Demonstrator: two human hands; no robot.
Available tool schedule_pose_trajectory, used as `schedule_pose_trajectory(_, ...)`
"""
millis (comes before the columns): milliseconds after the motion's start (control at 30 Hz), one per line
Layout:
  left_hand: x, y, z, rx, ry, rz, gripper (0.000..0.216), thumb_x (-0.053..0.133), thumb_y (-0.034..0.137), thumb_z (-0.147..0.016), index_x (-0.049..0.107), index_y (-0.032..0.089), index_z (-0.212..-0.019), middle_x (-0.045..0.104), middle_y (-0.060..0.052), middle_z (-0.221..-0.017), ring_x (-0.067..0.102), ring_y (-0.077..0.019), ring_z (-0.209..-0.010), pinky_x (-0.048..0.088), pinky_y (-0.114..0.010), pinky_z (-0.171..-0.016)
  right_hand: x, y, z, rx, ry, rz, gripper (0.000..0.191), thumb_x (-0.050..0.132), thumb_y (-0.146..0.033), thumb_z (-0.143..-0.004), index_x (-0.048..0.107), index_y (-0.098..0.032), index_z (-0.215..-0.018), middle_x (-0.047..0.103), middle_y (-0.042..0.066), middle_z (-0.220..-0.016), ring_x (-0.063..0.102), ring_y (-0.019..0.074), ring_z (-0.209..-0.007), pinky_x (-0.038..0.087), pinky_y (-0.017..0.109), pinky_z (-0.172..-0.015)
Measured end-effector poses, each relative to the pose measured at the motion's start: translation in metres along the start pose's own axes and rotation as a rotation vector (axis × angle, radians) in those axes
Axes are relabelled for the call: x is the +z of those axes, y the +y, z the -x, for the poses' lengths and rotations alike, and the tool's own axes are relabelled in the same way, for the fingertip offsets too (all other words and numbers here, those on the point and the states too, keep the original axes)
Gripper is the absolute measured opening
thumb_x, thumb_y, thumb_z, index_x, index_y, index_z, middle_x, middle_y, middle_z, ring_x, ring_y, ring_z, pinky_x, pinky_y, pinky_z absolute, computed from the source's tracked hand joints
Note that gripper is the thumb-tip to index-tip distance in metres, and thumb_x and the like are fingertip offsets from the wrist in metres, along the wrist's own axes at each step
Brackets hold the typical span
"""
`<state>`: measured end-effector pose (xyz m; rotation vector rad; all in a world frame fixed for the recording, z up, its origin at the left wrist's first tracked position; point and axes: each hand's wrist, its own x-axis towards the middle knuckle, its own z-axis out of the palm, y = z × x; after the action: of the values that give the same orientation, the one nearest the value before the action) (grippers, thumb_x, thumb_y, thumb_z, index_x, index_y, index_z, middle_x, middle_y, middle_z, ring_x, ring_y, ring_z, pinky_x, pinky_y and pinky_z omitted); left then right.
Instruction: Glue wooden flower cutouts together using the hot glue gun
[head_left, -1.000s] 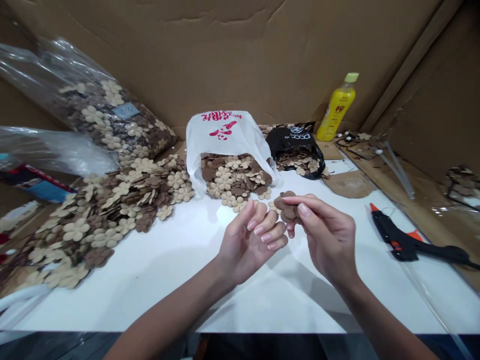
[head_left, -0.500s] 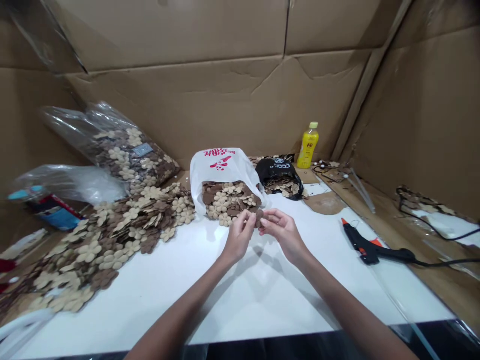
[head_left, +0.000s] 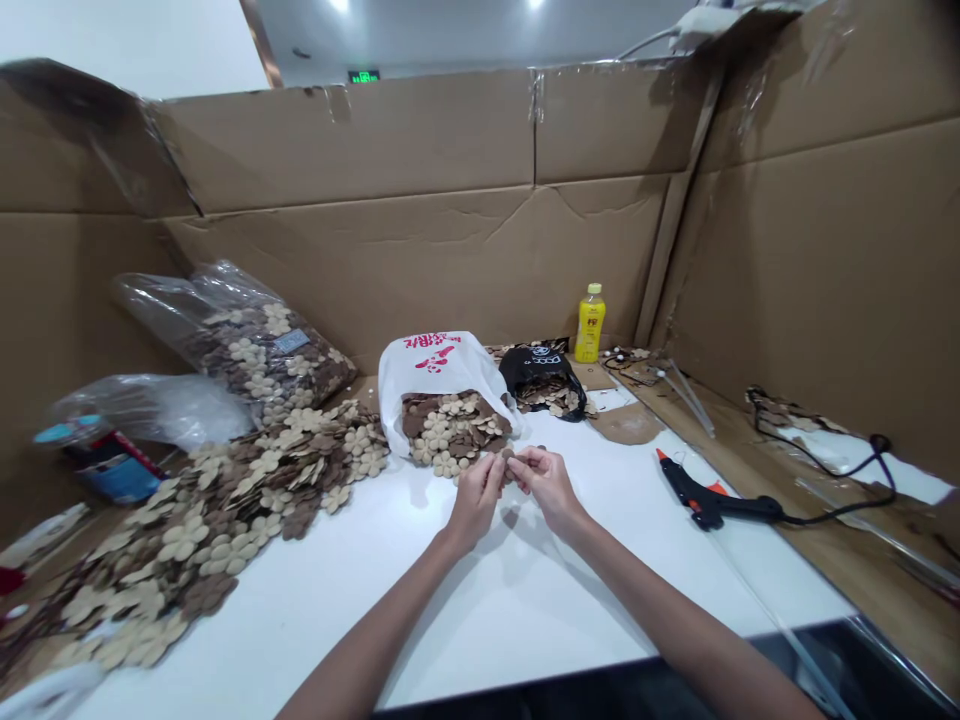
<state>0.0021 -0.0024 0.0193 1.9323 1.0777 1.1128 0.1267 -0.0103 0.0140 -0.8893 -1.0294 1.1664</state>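
Our left hand (head_left: 476, 497) and right hand (head_left: 546, 485) pinch, fingers closed, what looks like a brown flower cutout (head_left: 511, 466) just beside a white plastic bag (head_left: 420, 375) with unreadable red print.

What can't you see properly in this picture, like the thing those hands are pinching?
Brown piece between the left hand and right hand: head view, the fingers hide most of it.
Yellow bottle: head view, its label is too small to read.
Black plastic bag: head view, its printing is too small to read.
Both arms: head view, cut off by the bottom edge.
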Motion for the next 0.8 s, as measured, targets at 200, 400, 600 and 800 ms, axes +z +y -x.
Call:
schedule_pose_trajectory(200,0.0029,0.0017,0.0025,0.013,0.052,0.115,0.019,0.043,0.038,-0.084,0.042,0.02,-0.079,0.045,0.004,-0.065,0.044,-0.0097,-0.054,0.035,-0.022,-0.053,-0.002,-0.0038,-0.0033,-0.018,-0.031,0.027,0.029,0.065,-0.042,-0.065,0.058,-0.013,-0.063,0.048,-0.002,-0.053,0.039,0.0077,-0.048,0.032,0.022,-0.047)
schedule_pose_trajectory(400,0.0059,0.0001,0.0013,-0.028,0.096,0.201,0.019,0.041,0.039,-0.084,0.04,0.02,-0.083,0.044,0.005,-0.064,0.046,-0.0088,-0.052,0.036,-0.021,-0.05,-0.0036,0.0017,-0.0087,0.0,-0.061,-0.076,0.04,0.056,-0.05,-0.072,0.052,-0.014,-0.055,0.044,-0.002,-0.05,0.042,0.0092,-0.048,0.035,0.024,-0.049)
schedule_pose_trajectory(600,0.0047,-0.0012,0.0023,-0.026,0.112,0.12,0.022,0.041,0.041,-0.084,0.042,0.02,-0.077,0.046,0.004,-0.061,0.046,-0.0097,-0.053,0.036,-0.021,-0.051,-0.0014,0.0018,-0.0044,-0.041,-0.083,0.016,0.032,0.064,-0.045,-0.067,0.06,-0.013,-0.07,0.055,0.001,-0.062,0.048,0.0108,-0.055,0.041,0.024,-0.054)
schedule_pose_trajectory(800,0.0073,-0.0047,0.0032,-0.086,0.165,0.194,0.031,0.031,0.04,-0.085,0.041,0.019,-0.065,0.044,0.002,-0.055,0.044,-0.0108,-0.049,0.036,-0.023,-0.048,-0.004,0.0018,-0.0098,-0.037,-0.022,0.123,0.032,0.068,-0.043,-0.06,0.06,-0.013,-0.066,0.055,0.001,-0.055,0.045,0.0092,-0.046,0.036,0.023,-0.044)
